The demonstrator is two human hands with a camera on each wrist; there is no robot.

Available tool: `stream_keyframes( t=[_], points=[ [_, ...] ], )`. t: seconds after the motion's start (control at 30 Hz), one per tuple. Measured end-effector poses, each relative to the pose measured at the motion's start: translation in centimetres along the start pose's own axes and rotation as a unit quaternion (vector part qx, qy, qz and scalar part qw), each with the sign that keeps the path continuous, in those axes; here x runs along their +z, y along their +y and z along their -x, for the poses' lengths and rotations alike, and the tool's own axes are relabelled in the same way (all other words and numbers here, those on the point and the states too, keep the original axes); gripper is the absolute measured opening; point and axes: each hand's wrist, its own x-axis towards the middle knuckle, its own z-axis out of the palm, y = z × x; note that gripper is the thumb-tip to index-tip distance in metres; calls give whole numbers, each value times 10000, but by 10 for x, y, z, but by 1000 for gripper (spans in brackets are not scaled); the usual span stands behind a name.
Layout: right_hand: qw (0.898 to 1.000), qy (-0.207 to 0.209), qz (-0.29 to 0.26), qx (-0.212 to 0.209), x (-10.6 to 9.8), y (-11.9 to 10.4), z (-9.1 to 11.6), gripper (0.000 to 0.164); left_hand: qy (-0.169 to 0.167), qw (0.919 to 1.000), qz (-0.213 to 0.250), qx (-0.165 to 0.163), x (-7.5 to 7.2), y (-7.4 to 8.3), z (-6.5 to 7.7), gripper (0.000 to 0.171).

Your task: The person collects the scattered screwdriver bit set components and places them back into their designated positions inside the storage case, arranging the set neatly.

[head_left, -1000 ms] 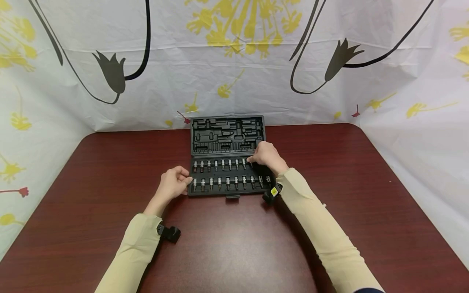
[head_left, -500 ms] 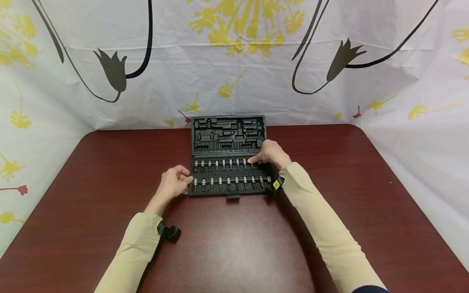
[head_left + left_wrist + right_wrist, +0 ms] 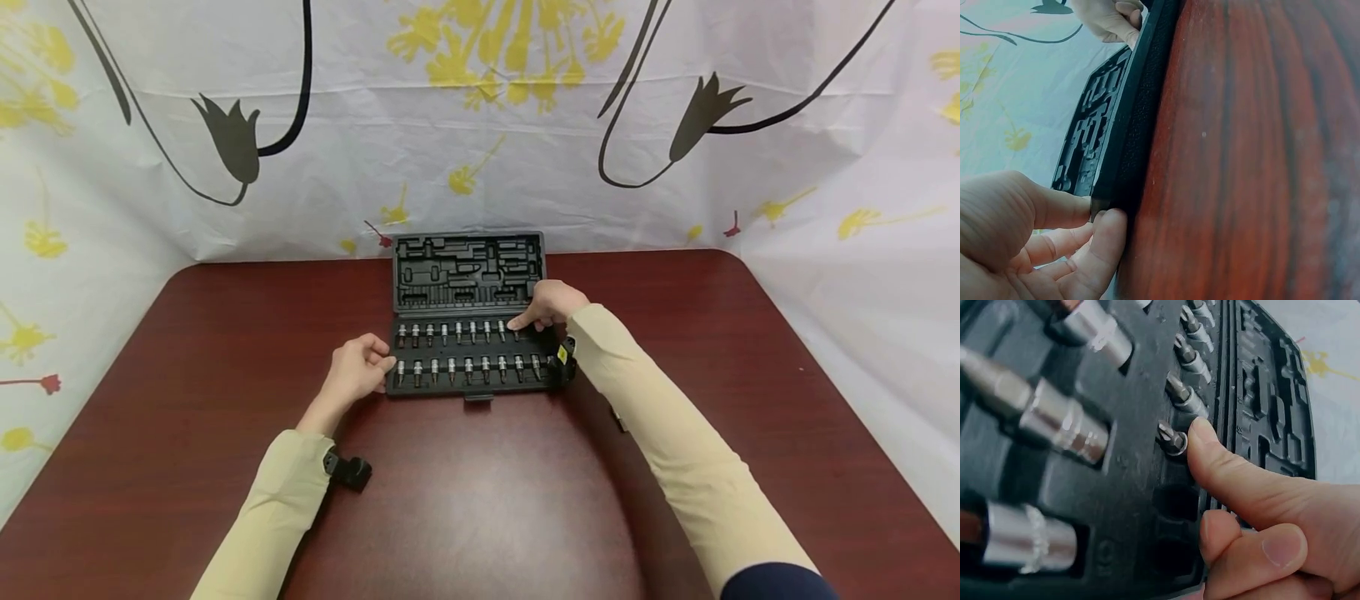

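Note:
An open black bit socket case (image 3: 472, 350) lies at the far middle of the table, its lid (image 3: 465, 267) tilted back. Two rows of silver bit sockets fill most of its base. At the case's left front corner, my left hand (image 3: 355, 367) pinches the edge between thumb and fingers, as the left wrist view confirms. My right hand (image 3: 553, 302) is over the back row's right end. In the right wrist view its extended thumb (image 3: 1219, 453) presses on the end of a bit socket (image 3: 1172, 440) seated in its slot, the other fingers curled beneath.
Two dark recesses (image 3: 1175, 528) sit beside the pressed bit socket. On the dark red wooden table (image 3: 465, 500), a small silvery piece (image 3: 619, 419) partly shows by the right sleeve. A white printed cloth (image 3: 480, 167) hangs behind the table.
The right wrist has shifted slightly back and turned, its thumb staying at the same bit socket. A small silvery piece has come into view by the right sleeve. The left hand keeps its grip.

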Motion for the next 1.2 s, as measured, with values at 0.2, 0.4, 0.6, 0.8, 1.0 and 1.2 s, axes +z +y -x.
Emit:
stream_keyframes(
  t=[0.2,0.4,0.6,0.8,1.0,1.2],
  points=[
    [9979,482,-123,-421,7,5,7,43,-4,10000,-5,-40,-1,0,-1,14],
    [9892,1041,-324,-983,17,15,14,42,-24,10000,15,-74,0,-1,-1,15],
    [9808,1328,-799,-1180,21,24,23,44,-11,10000,26,-57,-1,-1,-1,15],
    [9762,1382,-1052,-1300,20,32,35,47,13,10000,29,-42,-1,0,0,14],
    [9717,1467,-1163,-1444,23,41,45,50,26,10000,33,-14,-1,1,1,14],
    [9693,1486,-1222,-1533,28,53,53,48,43,10000,8,39,-1,1,2,15]
  ],
)
